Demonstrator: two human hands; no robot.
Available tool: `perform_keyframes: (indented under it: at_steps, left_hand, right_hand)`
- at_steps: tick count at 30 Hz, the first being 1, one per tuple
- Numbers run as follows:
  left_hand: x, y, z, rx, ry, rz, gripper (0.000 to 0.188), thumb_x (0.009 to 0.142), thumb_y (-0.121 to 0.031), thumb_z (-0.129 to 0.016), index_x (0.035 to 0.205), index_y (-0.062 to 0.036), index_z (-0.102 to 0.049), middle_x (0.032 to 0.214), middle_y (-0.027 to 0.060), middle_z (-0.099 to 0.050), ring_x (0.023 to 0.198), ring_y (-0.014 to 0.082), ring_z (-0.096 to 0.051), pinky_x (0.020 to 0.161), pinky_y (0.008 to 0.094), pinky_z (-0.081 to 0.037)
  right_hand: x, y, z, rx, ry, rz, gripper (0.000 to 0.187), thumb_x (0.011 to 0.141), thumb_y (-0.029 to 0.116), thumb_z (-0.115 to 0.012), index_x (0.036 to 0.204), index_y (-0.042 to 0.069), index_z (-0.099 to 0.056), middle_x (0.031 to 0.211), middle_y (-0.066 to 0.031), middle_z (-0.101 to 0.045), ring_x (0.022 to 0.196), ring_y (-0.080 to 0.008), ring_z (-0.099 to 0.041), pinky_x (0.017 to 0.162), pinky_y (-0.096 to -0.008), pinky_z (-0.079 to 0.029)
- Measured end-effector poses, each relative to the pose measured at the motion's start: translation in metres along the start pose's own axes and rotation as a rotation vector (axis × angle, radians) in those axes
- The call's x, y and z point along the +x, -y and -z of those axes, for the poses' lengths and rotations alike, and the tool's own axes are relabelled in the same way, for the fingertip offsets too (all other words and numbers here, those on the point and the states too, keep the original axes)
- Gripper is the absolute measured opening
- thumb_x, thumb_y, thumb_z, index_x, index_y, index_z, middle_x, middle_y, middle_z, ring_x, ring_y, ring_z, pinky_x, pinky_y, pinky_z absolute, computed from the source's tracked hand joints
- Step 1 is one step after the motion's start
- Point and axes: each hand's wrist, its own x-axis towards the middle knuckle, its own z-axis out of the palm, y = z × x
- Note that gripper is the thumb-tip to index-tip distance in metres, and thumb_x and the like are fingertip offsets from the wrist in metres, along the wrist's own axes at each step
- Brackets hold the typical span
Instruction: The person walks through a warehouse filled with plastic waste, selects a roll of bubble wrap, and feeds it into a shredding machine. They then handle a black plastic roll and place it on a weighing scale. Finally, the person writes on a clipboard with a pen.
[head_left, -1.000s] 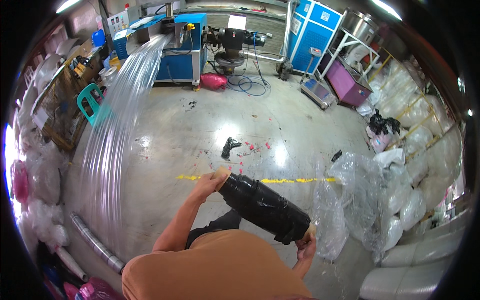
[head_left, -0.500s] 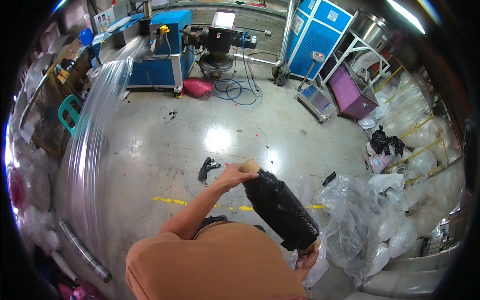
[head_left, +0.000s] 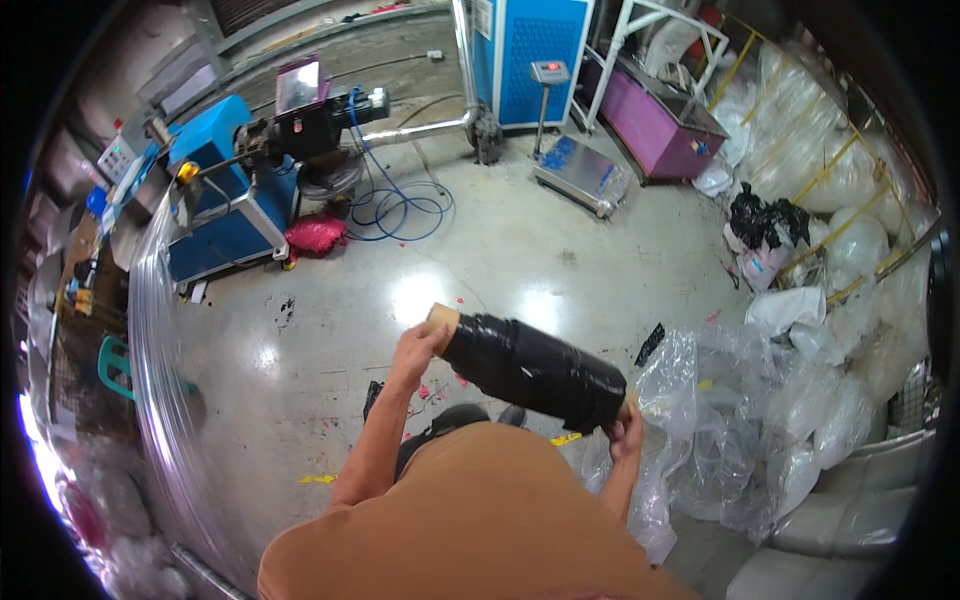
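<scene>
A roll of black plastic film [head_left: 535, 372] hangs in front of my body, tilted with its left end higher and farther away. My left hand [head_left: 418, 350] grips the bare cardboard core [head_left: 443, 322] that sticks out at the left end. At the lower right end my right hand [head_left: 627, 432] is closed around the other core stub, which shows only in part. The film is wrapped unevenly and shines along its upper side.
Ahead stands a platform scale [head_left: 582, 175] beside a purple bin [head_left: 660, 130]. Clear plastic sheeting [head_left: 715, 430] lies heaped at right. A blue machine [head_left: 225, 225], a coiled blue hose [head_left: 400, 212] and a red bundle [head_left: 316, 236] are at left, near a hanging clear film web [head_left: 150, 350].
My view has swung to the right, bringing the scale nearer the middle. The roll, held at both ends throughout, now lies closer to level, its right end raised.
</scene>
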Motion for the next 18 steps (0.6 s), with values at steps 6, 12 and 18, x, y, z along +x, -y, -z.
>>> perform_keyframes:
  at_steps: [6,12,18]
  left_hand:
    - [0.11,-0.05,-0.044,0.014,-0.14,-0.104,0.032,0.097,-0.028,-0.063,0.112,-0.0005,-0.068,0.095,0.003,-0.071,0.083,0.0105,-0.062,0.078,0.0271,-0.047]
    - [0.247,-0.094,-0.1,0.109,-0.14,-0.151,0.032,0.097,-0.027,-0.062,0.107,0.0026,-0.068,0.092,0.0027,-0.069,0.085,0.0107,-0.06,0.079,0.0277,-0.046]
    - [0.398,-0.145,-0.173,0.152,-0.073,-0.18,0.039,0.094,-0.028,-0.065,0.117,0.0036,-0.067,0.094,0.0089,-0.072,0.085,0.0149,-0.062,0.079,0.0309,-0.049]
  right_hand:
    - [0.153,0.046,-0.059,-0.015,0.146,-0.179,0.043,0.087,0.043,-0.064,0.115,0.012,-0.063,0.104,-0.0036,-0.068,0.075,-0.0213,-0.066,0.074,-0.0365,-0.056]
    - [0.283,0.08,-0.115,-0.076,-0.01,-0.237,0.042,0.083,0.046,-0.067,0.109,0.013,-0.065,0.099,-0.0053,-0.067,0.082,-0.024,-0.065,0.079,-0.0429,-0.055]
    - [0.402,0.137,-0.139,-0.083,-0.078,-0.285,0.043,0.084,0.046,-0.062,0.113,0.015,-0.061,0.098,-0.005,-0.064,0.084,-0.0241,-0.063,0.076,-0.0411,-0.052]
